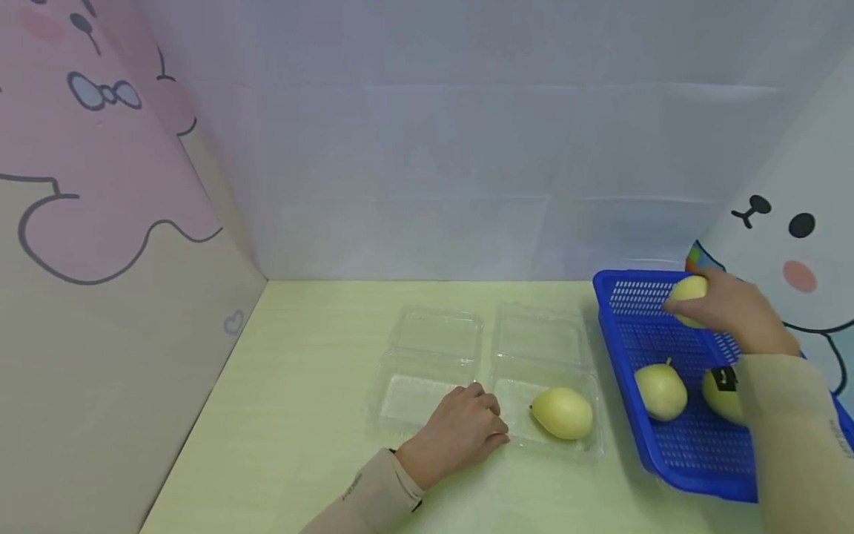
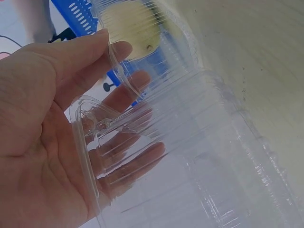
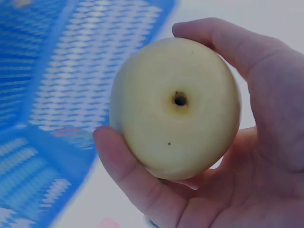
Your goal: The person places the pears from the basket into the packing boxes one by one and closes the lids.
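My right hand (image 1: 730,308) grips a pale yellow pear (image 3: 175,109) over the back of the blue basket (image 1: 630,426); in the right wrist view its fingers and thumb wrap the pear's sides. Inside the basket lie a pear (image 1: 660,391) with its stem up and another pear (image 1: 720,400), partly hidden by the sleeve. Two open clear plastic clamshell boxes stand side by side. The right clamshell box (image 1: 523,437) holds one pear (image 1: 563,413). My left hand (image 1: 457,430) pinches this box's near left edge with thumb and index finger, its other fingers beside the left clamshell box (image 1: 400,393).
The pale yellow tabletop (image 1: 293,430) carries the boxes and, at the right, the basket. A white sheet (image 1: 414,148) closes the back, with cartoon-printed panels (image 1: 113,334) at both sides.
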